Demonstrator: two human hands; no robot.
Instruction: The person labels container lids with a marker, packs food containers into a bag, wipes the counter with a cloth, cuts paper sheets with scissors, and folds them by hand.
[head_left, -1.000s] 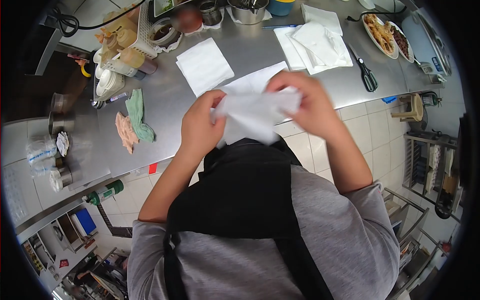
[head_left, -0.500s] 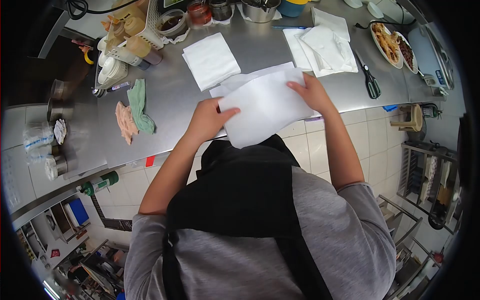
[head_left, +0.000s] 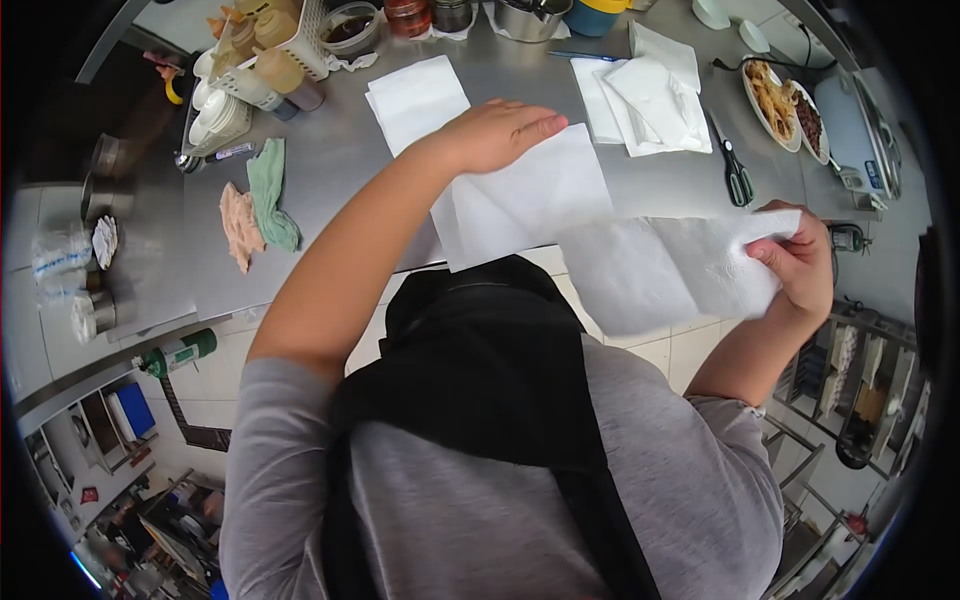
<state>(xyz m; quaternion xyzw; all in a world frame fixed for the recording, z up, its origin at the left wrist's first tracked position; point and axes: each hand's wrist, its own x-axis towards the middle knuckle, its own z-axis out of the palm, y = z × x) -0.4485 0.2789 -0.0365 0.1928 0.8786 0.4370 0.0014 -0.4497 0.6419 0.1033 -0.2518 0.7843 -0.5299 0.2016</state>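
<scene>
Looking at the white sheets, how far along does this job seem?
Apparently done: a white stack and a looser pile, set farther back on the counter. In hand: the right hand holds a creased sheet; the left hand is over more sheets. Probably left: those nearer sheets, their number unclear.

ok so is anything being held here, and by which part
The right hand holds a white sheet by its outer end, thumb pressed on the sheet; the left hand lies open over the other white sheets.
</scene>
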